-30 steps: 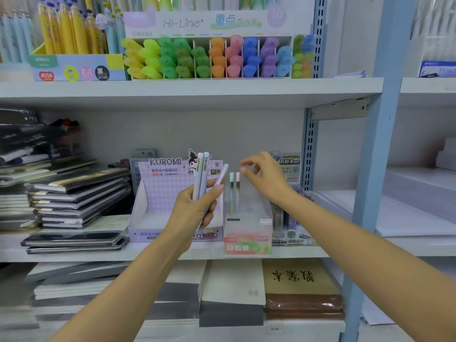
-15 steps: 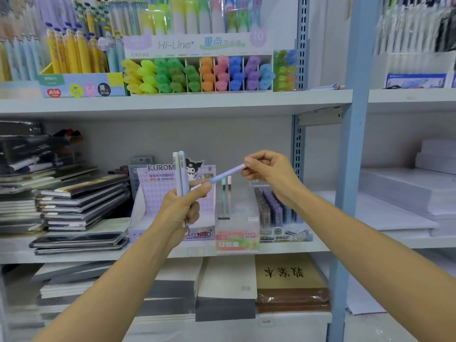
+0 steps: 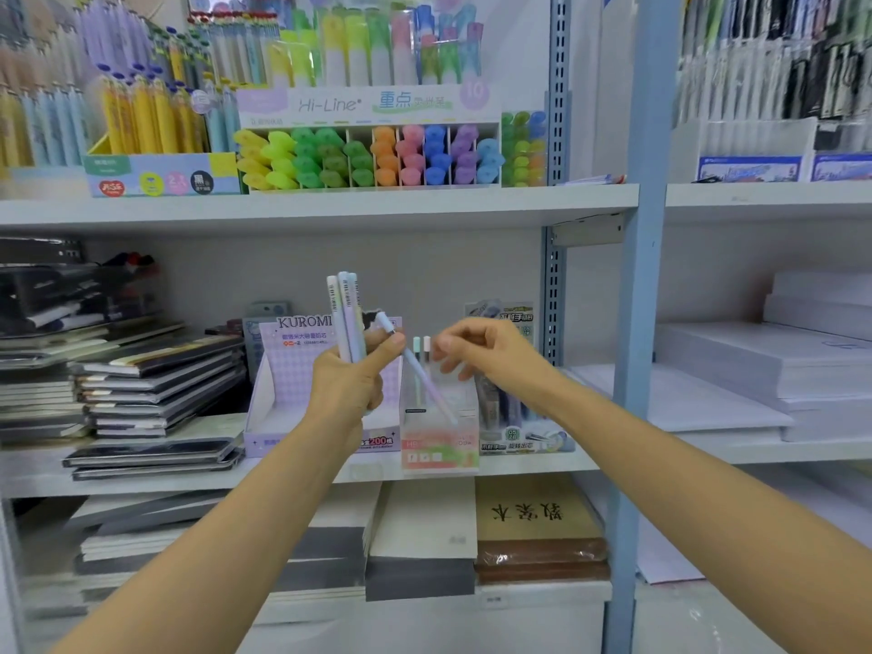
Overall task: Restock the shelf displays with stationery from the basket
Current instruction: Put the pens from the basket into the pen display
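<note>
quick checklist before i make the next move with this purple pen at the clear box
1. Left hand grip on the spare pens: ok, three are held upright in the fist.
2. Right hand hold on the purple pen: cannot tell, its fingertips are blurred beside the shaft.
3. Purple pen seated upright: not ok, it slants, with its lower end apparently inside the clear box.
4. Room in the clear box: ok, only two standing pens show at its back.
5. Purple pen's upper end free of the left thumb: cannot tell, they overlap in this view.
</note>
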A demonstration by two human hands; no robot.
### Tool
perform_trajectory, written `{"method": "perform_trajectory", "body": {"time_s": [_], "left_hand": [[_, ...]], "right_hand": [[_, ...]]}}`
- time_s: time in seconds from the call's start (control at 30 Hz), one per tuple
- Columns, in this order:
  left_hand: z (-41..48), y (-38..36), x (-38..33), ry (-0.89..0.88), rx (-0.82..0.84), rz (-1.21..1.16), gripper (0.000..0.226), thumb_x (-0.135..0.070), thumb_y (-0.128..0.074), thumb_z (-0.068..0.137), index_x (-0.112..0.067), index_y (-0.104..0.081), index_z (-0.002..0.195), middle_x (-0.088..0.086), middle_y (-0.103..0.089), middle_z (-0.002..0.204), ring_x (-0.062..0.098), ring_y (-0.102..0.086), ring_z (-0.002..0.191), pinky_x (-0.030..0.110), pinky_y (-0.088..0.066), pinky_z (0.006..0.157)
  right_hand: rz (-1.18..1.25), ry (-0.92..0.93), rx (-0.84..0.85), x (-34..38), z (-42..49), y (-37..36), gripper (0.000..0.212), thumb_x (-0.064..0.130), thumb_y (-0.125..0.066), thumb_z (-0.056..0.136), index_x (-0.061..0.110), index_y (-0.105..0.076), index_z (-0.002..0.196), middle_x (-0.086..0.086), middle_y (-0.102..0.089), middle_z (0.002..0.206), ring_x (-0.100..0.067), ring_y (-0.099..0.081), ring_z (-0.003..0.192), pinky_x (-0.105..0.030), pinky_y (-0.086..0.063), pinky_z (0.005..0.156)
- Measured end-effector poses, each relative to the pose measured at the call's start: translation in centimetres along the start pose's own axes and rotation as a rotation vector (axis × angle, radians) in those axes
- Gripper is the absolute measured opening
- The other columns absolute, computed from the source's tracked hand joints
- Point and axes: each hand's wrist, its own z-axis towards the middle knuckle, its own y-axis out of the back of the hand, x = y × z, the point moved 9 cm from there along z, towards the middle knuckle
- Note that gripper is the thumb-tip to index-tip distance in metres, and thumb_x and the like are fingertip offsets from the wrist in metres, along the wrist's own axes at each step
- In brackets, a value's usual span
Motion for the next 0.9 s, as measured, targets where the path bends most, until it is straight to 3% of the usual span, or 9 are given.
{"method": "perform_trajectory", "body": {"time_s": [0.1, 0.17, 0.3, 0.4, 0.5, 0.63, 0.8, 0.9], "left_hand": [[-0.4, -1.5, -0.4, -0.022, 0.104, 0.097, 0.005, -0.016, -0.076, 0.081, -0.017, -0.070, 0.081, -0.010, -0.044, 0.040, 0.007, -0.023, 0.035, 0.017, -0.023, 0.034], [-0.6, -2.4, -0.4, -0.029, 0.163, 0.137, 0.007, -0.017, -0.075, 0.081, -0.014, -0.070, 0.084, -0.010, -0.043, 0.039, 0.008, -0.024, 0.035, 0.016, -0.024, 0.035], [-0.4, -2.7, -0.4, -0.008, 0.192, 0.149, 0.018, -0.025, -0.071, 0.085, -0.009, -0.068, 0.092, -0.005, -0.047, 0.042, 0.009, -0.024, 0.034, 0.018, -0.024, 0.036], [0.4, -1.8, 0.0, 0.064, 0.143, 0.154, 0.028, -0.037, -0.066, 0.089, -0.010, -0.067, 0.097, 0.000, -0.068, 0.067, 0.010, -0.027, 0.036, 0.020, -0.026, 0.037], [1.0, -0.9, 1.0, 0.177, 0.113, 0.098, 0.025, -0.032, -0.063, 0.092, -0.010, -0.068, 0.103, -0.001, -0.058, 0.066, 0.009, -0.029, 0.035, 0.018, -0.025, 0.035], [1.4, -0.5, 2.3, 0.232, 0.158, 0.033, 0.016, -0.021, -0.051, 0.094, -0.013, -0.063, 0.100, -0.003, -0.047, 0.059, 0.010, -0.027, 0.037, 0.018, -0.023, 0.035], [1.7, -0.7, 3.3, 0.190, 0.264, 0.062, 0.020, -0.023, -0.048, 0.099, -0.012, -0.059, 0.112, -0.003, -0.047, 0.059, 0.011, -0.030, 0.039, 0.021, -0.026, 0.036], [1.7, -0.8, 3.8, 0.170, 0.323, 0.144, 0.023, -0.029, -0.049, 0.100, -0.014, -0.060, 0.113, -0.003, -0.049, 0.059, 0.012, -0.035, 0.040, 0.022, -0.033, 0.038]], "right_hand": [[0.025, 0.074, -0.040, 2.0, 0.7, 0.2, 0.025, 0.033, -0.060, 0.094, 0.022, -0.068, 0.114, 0.008, -0.072, 0.103, -0.002, -0.066, 0.090, -0.016, -0.052, 0.072], [0.011, 0.076, -0.015, 2.8, 1.2, -0.3, 0.023, 0.032, -0.064, 0.091, 0.023, -0.070, 0.112, 0.010, -0.072, 0.104, 0.000, -0.065, 0.094, -0.013, -0.050, 0.075], [0.002, 0.085, -0.020, 3.4, 2.0, -0.5, 0.015, 0.023, -0.065, 0.092, 0.016, -0.070, 0.103, 0.005, -0.073, 0.091, -0.001, -0.066, 0.083, -0.012, -0.049, 0.071], [0.093, 0.087, -0.158, 3.7, 2.4, 1.1, 0.013, 0.017, -0.055, 0.097, 0.008, -0.061, 0.105, 0.000, -0.069, 0.086, -0.009, -0.067, 0.076, -0.019, -0.053, 0.066], [0.174, 0.097, -0.373, 3.7, 2.4, 3.8, 0.012, 0.014, -0.049, 0.100, 0.004, -0.055, 0.105, -0.005, -0.067, 0.084, -0.012, -0.065, 0.070, -0.025, -0.054, 0.062], [-0.025, 0.098, -0.491, 2.6, 2.7, 5.4, 0.008, 0.013, -0.049, 0.100, 0.007, -0.053, 0.099, -0.009, -0.065, 0.083, -0.011, -0.062, 0.063, -0.032, -0.056, 0.067], [-0.220, 0.071, -0.450, -0.7, 3.5, 4.0, 0.005, 0.011, -0.054, 0.097, 0.008, -0.058, 0.097, -0.014, -0.069, 0.086, -0.013, -0.067, 0.069, -0.017, -0.051, 0.063], [-0.313, 0.065, -0.411, -2.5, 4.1, 2.9, 0.005, 0.011, -0.056, 0.096, 0.008, -0.059, 0.097, -0.010, -0.070, 0.084, -0.011, -0.068, 0.071, -0.018, -0.051, 0.062]]}}
